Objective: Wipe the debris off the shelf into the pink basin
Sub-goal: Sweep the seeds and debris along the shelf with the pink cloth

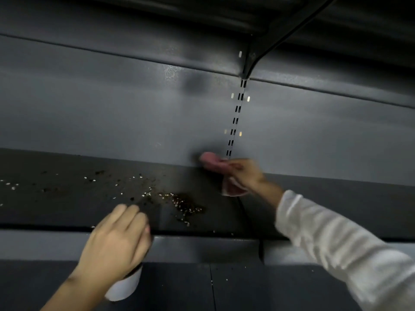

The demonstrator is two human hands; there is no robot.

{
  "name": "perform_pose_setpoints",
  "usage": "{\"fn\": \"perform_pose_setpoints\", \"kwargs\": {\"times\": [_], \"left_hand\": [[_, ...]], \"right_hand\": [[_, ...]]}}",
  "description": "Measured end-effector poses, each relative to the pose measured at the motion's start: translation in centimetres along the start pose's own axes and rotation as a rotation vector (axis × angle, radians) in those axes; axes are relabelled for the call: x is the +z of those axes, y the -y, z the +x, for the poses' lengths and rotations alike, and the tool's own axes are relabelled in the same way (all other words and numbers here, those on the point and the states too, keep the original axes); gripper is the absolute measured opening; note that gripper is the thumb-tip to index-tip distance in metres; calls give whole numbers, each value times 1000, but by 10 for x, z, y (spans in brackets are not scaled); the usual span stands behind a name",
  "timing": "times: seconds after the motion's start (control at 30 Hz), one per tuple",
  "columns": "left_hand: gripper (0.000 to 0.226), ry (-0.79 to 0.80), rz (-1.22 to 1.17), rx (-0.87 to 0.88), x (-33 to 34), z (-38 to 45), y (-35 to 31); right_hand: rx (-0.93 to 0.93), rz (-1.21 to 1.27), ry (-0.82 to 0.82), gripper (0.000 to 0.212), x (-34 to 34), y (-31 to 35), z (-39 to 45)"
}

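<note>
Debris [179, 204] of pale seeds and dark crumbs lies scattered over the dark shelf [67, 209], thickest near the middle front. My right hand [244, 172] is shut on a pink cloth [212, 161], pressed where the shelf meets the back panel, right of the debris. My left hand [116, 241] sits at the shelf's front edge, shut on a white cup [125, 286] held just below the lip. No pink basin is in view.
A grey back panel [134, 122] rises behind the shelf, with a slotted upright strip [234, 122] in it. An upper shelf with a bracket [251, 61] hangs overhead. A seam splits the shelf near my right hand. A lower shelf surface [247, 288] shows beneath.
</note>
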State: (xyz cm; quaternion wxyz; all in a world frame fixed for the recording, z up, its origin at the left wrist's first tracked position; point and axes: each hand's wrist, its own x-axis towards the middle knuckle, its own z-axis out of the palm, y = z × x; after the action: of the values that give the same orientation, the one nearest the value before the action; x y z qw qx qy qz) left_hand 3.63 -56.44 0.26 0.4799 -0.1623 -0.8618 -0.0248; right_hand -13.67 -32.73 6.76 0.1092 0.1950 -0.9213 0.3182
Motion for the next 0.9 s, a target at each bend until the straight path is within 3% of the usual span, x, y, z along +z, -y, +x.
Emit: {"fn": "perform_pose_setpoints", "kwargs": {"times": [0.1, 0.2, 0.27, 0.37, 0.43, 0.57, 0.67, 0.77, 0.9], "left_hand": [[32, 6, 21, 0, -3, -3, 8], [30, 6, 26, 10, 1, -4, 5], [30, -7, 23, -9, 3, -6, 6], [30, -20, 28, -29, 4, -6, 5], [29, -14, 40, -34, 3, -4, 3], [27, 34, 25, -20, -2, -5, 6], [27, 46, 13, -38, -7, -8, 16], [29, 32, -12, -62, -18, -17, 39], [30, 33, -78, -49, -35, -28, 70]], "right_hand": [[-94, -190, 39, 17, -28, -38, 0], [36, -147, 94, 30, -12, -49, 1], [12, -148, 147, 35, 12, -34, 2], [-171, -135, 236, 35, 47, 8, -11], [-262, -169, 224, 36, 57, 27, -15], [-255, -237, 160, 30, 42, 43, -23], [-129, -222, 72, 31, 7, 22, -35], [158, -310, -20, 32, -29, -2, -75], [347, -313, 149, 39, -28, 9, -107]]}}
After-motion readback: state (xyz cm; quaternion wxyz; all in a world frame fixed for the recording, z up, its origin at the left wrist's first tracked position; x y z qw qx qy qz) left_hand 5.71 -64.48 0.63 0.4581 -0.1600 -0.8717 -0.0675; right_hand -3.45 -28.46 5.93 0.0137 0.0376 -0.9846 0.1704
